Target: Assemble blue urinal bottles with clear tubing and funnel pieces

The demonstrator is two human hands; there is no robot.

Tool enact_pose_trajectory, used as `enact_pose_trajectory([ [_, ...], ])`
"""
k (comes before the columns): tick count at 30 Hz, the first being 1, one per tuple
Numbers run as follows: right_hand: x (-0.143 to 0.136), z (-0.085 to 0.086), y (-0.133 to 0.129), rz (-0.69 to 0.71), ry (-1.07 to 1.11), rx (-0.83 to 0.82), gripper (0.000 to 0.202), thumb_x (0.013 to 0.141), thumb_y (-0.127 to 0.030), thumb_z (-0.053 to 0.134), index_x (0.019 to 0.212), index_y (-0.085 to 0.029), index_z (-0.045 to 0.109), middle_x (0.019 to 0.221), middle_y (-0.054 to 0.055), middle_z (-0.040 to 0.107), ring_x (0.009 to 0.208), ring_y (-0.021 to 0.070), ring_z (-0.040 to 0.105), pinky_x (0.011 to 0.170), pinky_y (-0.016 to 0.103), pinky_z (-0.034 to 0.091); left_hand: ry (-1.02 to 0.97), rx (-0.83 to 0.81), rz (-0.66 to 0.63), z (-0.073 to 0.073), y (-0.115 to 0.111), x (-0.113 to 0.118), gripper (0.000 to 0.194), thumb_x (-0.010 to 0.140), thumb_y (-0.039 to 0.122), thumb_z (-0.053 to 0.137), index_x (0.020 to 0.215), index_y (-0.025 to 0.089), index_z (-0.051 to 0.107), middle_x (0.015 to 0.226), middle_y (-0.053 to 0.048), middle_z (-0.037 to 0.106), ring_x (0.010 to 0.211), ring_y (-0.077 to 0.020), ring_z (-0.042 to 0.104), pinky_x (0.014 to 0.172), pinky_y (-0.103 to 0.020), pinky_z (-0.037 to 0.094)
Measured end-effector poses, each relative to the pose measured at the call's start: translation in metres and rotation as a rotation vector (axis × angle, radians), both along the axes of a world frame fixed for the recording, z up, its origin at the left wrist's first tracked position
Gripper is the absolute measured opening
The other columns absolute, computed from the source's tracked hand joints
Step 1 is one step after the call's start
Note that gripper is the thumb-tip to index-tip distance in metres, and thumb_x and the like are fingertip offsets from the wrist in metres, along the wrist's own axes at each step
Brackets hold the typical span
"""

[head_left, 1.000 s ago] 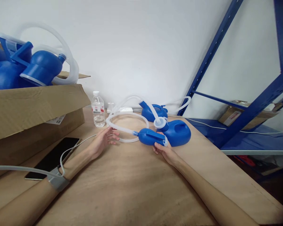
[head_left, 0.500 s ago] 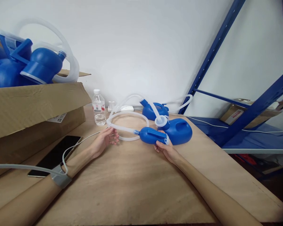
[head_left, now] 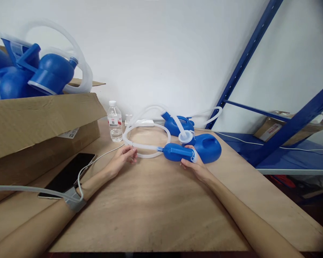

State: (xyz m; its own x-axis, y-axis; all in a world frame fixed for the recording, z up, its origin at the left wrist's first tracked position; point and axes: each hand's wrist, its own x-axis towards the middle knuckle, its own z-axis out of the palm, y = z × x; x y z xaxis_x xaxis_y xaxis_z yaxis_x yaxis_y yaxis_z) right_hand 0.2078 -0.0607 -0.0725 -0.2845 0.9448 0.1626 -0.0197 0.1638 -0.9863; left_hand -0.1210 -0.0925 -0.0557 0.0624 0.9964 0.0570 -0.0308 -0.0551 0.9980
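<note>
In my right hand (head_left: pixel 197 166) is a small blue plastic urinal head (head_left: pixel 177 152), rounded, with a ridge-like handle along it and a whitish cap at its right end. A translucent hose (head_left: pixel 148 147) joins its left end and lies in loops on the table. My left hand (head_left: pixel 123 157) is at this hose, thumb and fingers drawn together against its near side. Behind my right hand lies a larger blue urinal bottle (head_left: pixel 207 148), with a white round flange (head_left: pixel 185 137) on its neck. Another blue bottle (head_left: pixel 174 128) stands further back, its hose arching up.
At left, a cardboard box (head_left: pixel 43 111) holds several blue urinals with hoses. Near it are a water bottle (head_left: pixel 115 123) and a black phone (head_left: pixel 67 175). A cable runs to my left wrist strap (head_left: pixel 74 200). Blue metal shelving (head_left: pixel 247 53) stands at right.
The left fingers have drawn closer together at the hose. The urinal head has turned a little in my right hand, showing more of its capped end. The view has shifted slightly.
</note>
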Motion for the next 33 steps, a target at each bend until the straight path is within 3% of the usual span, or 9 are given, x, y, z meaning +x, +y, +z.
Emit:
enact_pose_trajectory([
  [6, -0.006, 0.004, -0.001, -0.131, -0.090, 0.162, 0.064, 0.062, -0.038, 0.093, 0.107, -0.029, 0.049, 0.098, -0.001, 0.059, 0.084, 0.0192, 0.058, 0.072, 0.032, 0.049, 0.037, -0.033, 0.051, -0.008, 0.002, 0.005, 0.045, 0.081, 0.061, 0.069, 0.078, 0.017, 0.060, 0.069, -0.001, 0.062, 0.058, -0.0145, 0.059, 0.054, -0.025, 0.043],
  [9, -0.007, 0.009, -0.001, -0.143, -0.092, 0.180, 0.065, 0.059, -0.036, 0.093, 0.106, -0.029, 0.049, 0.100, 0.000, 0.058, 0.087, 0.0208, 0.057, 0.076, 0.034, 0.050, 0.001, -0.052, 0.061, -0.011, 0.003, 0.007, 0.043, 0.081, 0.060, 0.069, 0.080, 0.017, 0.060, 0.071, -0.002, 0.063, 0.057, -0.0144, 0.060, 0.052, -0.025, 0.043],
  [15, -0.005, 0.010, -0.001, -0.078, -0.135, 0.202, 0.064, 0.058, -0.035, 0.093, 0.105, -0.029, 0.051, 0.099, 0.000, 0.056, 0.084, 0.0202, 0.056, 0.074, 0.034, 0.051, -0.273, -0.175, 0.077, -0.003, 0.002, 0.003, 0.030, 0.086, 0.046, 0.067, 0.085, 0.016, 0.063, 0.082, -0.004, 0.065, 0.065, -0.0150, 0.063, 0.059, -0.026, 0.050],
  [18, -0.007, 0.010, -0.002, -0.076, -0.116, 0.209, 0.067, 0.055, -0.035, 0.095, 0.105, -0.029, 0.051, 0.101, 0.001, 0.055, 0.084, 0.0203, 0.057, 0.074, 0.034, 0.052, -0.257, -0.177, 0.010, -0.003, 0.001, 0.003, 0.025, 0.085, 0.041, 0.072, 0.084, 0.016, 0.065, 0.082, -0.004, 0.066, 0.066, -0.0143, 0.063, 0.059, -0.025, 0.049],
  [22, -0.012, 0.010, -0.006, -0.060, -0.106, 0.205, 0.069, 0.055, -0.036, 0.095, 0.106, -0.031, 0.048, 0.101, 0.000, 0.054, 0.086, 0.0204, 0.057, 0.078, 0.035, 0.054, -0.119, -0.154, -0.161, -0.008, -0.003, 0.010, 0.039, 0.082, 0.053, 0.076, 0.083, 0.014, 0.069, 0.078, -0.005, 0.066, 0.063, -0.0140, 0.062, 0.058, -0.025, 0.049],
  [26, -0.016, 0.011, -0.011, -0.039, -0.080, 0.197, 0.068, 0.059, -0.036, 0.093, 0.108, -0.031, 0.047, 0.104, 0.000, 0.054, 0.089, 0.0211, 0.058, 0.081, 0.036, 0.053, -0.185, -0.134, -0.135, -0.011, -0.006, 0.018, 0.044, 0.073, 0.052, 0.084, 0.093, 0.015, 0.070, 0.084, -0.003, 0.066, 0.066, -0.0144, 0.065, 0.062, -0.027, 0.053],
  [33, -0.021, 0.004, -0.018, -0.012, -0.016, 0.117, 0.066, 0.062, -0.037, 0.093, 0.111, -0.032, 0.049, 0.102, 0.000, 0.056, 0.087, 0.0208, 0.059, 0.074, 0.032, 0.051, -0.173, -0.160, -0.142, -0.008, -0.006, 0.018, 0.040, 0.071, 0.046, 0.088, 0.087, 0.015, 0.069, 0.079, -0.003, 0.065, 0.063, -0.0140, 0.064, 0.060, -0.027, 0.053],
])
